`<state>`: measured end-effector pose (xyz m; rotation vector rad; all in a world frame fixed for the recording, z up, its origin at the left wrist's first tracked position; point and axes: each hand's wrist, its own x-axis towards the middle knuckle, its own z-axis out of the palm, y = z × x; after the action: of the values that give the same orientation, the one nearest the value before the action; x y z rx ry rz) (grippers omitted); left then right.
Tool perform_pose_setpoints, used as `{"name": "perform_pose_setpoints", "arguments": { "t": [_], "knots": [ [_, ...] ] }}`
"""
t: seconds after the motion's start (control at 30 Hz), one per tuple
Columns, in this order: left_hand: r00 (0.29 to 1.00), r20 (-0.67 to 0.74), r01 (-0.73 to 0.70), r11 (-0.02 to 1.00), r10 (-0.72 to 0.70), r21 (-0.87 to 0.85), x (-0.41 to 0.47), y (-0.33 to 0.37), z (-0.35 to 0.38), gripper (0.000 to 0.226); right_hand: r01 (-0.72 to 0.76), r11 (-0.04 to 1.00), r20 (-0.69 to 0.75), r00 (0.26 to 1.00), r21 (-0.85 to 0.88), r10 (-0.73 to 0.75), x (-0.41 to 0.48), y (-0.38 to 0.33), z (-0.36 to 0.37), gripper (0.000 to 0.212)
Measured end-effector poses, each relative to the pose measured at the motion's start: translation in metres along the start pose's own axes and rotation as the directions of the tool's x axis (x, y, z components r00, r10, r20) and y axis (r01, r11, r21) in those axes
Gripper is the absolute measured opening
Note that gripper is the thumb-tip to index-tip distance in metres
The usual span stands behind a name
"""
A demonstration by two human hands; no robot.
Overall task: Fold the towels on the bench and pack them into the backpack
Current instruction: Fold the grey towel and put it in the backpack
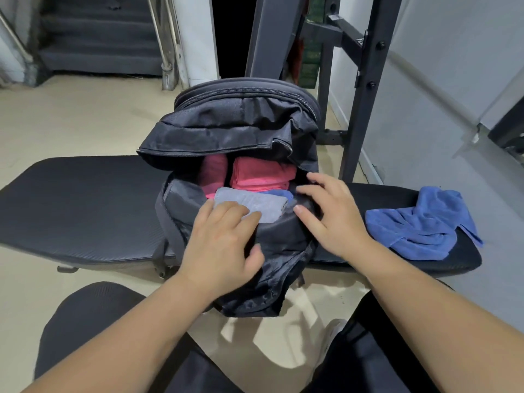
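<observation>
While the black nylon backpack (243, 123) is standing open at the middle of the black padded counter (85, 208), the packing is looking well advanced but not finished. Two folded pink towels (261, 174) are sitting toward the back of the main compartment. A sliver of folded blue cloth (279, 193) is showing just below them, and a folded pale grey towel (255, 202) is lying at the front of the opening, only partly inside. The left hand (224, 245) is pressing on that grey towel, its fingers (235, 211) laid nearly straight over it and, as far as I can judge, gripping nothing. The right hand (331, 214) is resting on the opening's right rim, its fingers (314, 191) spread and holding nothing. One crumpled blue terry towel (419, 225) is lying unfolded near the counter's right end, well apart from the bag, so it is waiting to be folded and packed.
</observation>
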<state>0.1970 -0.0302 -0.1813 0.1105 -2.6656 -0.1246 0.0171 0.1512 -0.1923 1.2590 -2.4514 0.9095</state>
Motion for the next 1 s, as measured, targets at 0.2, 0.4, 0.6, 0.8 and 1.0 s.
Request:
{"name": "perform_pose_setpoints", "arguments": {
  "t": [0.2,0.4,0.6,0.8,1.0],
  "knots": [
    [0.997,-0.015,-0.081,0.996,0.082,0.02,0.011,0.035,0.026,0.051,-0.51,0.783,0.282,0.857,0.356,0.431,0.019,-0.007,0.004,0.093],
    [0.981,-0.176,-0.067,0.996,0.075,0.053,0.01,0.026,0.037,0.048,-0.67,0.416,0.476,0.736,0.615,0.481,0.047,-0.016,0.032,0.079],
    [0.97,-0.243,0.039,0.997,-0.021,0.069,0.006,-0.015,0.025,0.045,-0.648,0.374,0.514,0.758,0.663,0.402,0.077,-0.039,0.063,0.064],
    [0.975,-0.201,0.122,0.986,-0.098,0.114,-0.004,-0.075,0.008,0.046,-0.666,0.349,0.557,0.744,0.659,0.369,0.11,-0.08,0.111,0.07],
    [0.965,-0.177,0.231,0.951,-0.196,0.207,-0.02,-0.126,-0.008,0.05,-0.672,0.371,0.574,0.741,0.641,0.349,0.142,-0.123,0.155,0.076]
  ]
}}
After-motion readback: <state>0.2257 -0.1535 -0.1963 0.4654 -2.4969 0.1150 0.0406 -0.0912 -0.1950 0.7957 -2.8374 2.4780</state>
